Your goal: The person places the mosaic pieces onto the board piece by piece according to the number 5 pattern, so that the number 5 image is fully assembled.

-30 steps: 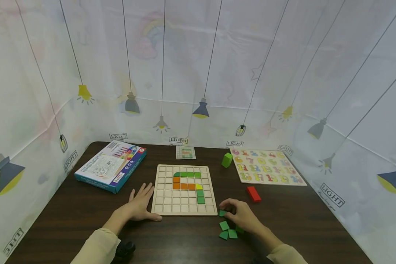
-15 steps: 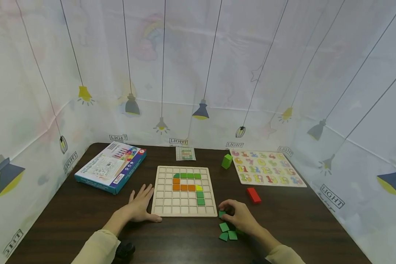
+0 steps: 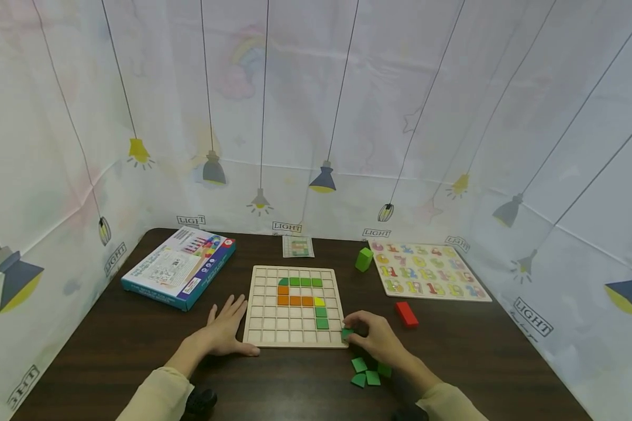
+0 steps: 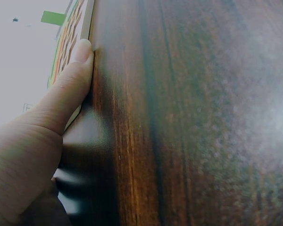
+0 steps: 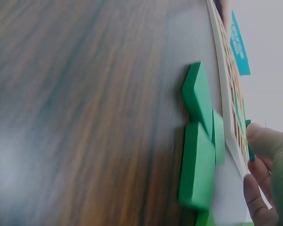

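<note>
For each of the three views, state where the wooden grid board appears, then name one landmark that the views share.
Head: the wooden grid board lies at centre on the dark table, between the left hand and the right hand.
Left wrist: only its edge shows, top left, with the left thumb against it.
Right wrist: its pale edge runs down the right side, beside the loose green tiles.
Shared landmark: the dark table.

Dark wood table; lamp-print curtain walls.
</note>
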Available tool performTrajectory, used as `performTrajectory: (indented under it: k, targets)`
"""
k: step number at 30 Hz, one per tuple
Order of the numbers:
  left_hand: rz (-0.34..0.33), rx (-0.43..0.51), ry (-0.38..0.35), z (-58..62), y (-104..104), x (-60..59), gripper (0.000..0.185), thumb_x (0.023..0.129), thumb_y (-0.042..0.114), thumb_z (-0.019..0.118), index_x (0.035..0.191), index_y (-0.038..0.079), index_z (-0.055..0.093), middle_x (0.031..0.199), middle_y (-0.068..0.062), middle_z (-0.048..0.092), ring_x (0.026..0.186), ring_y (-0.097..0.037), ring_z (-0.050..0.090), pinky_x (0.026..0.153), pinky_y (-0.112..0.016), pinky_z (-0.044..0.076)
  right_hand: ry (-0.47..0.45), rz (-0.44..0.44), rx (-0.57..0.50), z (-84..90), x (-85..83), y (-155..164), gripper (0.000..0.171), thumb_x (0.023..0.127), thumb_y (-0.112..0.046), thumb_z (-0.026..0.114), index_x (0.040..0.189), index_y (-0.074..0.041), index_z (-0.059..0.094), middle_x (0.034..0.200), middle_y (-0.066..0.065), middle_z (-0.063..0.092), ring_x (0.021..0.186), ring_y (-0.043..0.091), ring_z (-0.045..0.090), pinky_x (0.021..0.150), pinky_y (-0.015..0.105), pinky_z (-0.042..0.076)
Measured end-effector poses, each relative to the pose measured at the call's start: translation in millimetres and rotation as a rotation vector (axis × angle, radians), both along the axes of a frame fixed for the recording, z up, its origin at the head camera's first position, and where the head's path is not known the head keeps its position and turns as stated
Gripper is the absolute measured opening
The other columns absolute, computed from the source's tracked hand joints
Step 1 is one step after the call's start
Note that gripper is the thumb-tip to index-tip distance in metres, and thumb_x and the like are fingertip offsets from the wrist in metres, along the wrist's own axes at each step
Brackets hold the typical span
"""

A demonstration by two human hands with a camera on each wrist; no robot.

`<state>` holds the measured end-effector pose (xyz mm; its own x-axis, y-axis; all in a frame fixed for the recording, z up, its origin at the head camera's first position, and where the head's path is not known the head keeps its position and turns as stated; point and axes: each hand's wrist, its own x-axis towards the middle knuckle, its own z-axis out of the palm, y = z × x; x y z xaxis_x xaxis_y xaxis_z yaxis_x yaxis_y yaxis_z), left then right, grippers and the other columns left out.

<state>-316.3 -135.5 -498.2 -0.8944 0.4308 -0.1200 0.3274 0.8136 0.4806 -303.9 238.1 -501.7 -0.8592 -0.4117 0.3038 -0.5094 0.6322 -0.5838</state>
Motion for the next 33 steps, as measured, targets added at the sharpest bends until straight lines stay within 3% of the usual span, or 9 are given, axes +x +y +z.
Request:
performTrajectory:
  k: [11,18,27,33]
  targets:
    - [0.007,-0.012,-0.001,-2.1,0.2,-1.7,0.117,0.068,0.066,0.071,0.149,-0.001,0.018,0.156,-0.018,0.010,0.142,-0.038,0.001,0.106,-0.064,0.000,-0.017,0.074,0.001,0.8,-6.3,-31.1,0.026,0.079,-0.008,0.076,0.103,-0.009,0.065,0.094,-0.001,0.066,0.075,0.011,0.058,0.064,0.026,0.050]
    - [-0.003,-0.018,-0.003,-2.7,-1.3,-2.3,0.118,0.069,0.067,0.070,0.149,-0.001,0.018,0.156,-0.019,0.009,0.141,-0.039,0.001,0.105,-0.064,-0.001,-0.018,0.091,-0.009,0.3,-7.2,-41.6,0.026,0.078,-0.006,0.077,0.102,-0.007,0.066,0.094,0.000,0.065,0.078,0.013,0.060,0.065,0.027,0.052]
    - [0.010,-0.017,0.000,-2.0,-0.1,-2.4,0.117,0.069,0.065,0.071,0.149,-0.001,0.019,0.156,-0.018,0.010,0.142,-0.038,0.002,0.106,-0.064,0.001,0.056,0.122,-0.013,-2.1,-5.7,-45.9,0.025,0.079,-0.006,0.076,0.101,-0.005,0.066,0.093,0.002,0.065,0.079,0.020,0.058,0.066,0.030,0.050]
    - [0.019,-0.017,0.004,-2.7,1.0,-2.2,0.117,0.068,0.065,0.072,0.149,-0.001,0.020,0.156,-0.018,0.011,0.142,-0.038,0.003,0.106,-0.064,0.001,0.043,0.101,0.009,-4.1,-6.2,-46.8,0.024,0.079,-0.008,0.076,0.102,-0.008,0.067,0.096,0.000,0.064,0.085,0.019,0.058,0.070,0.030,0.050]
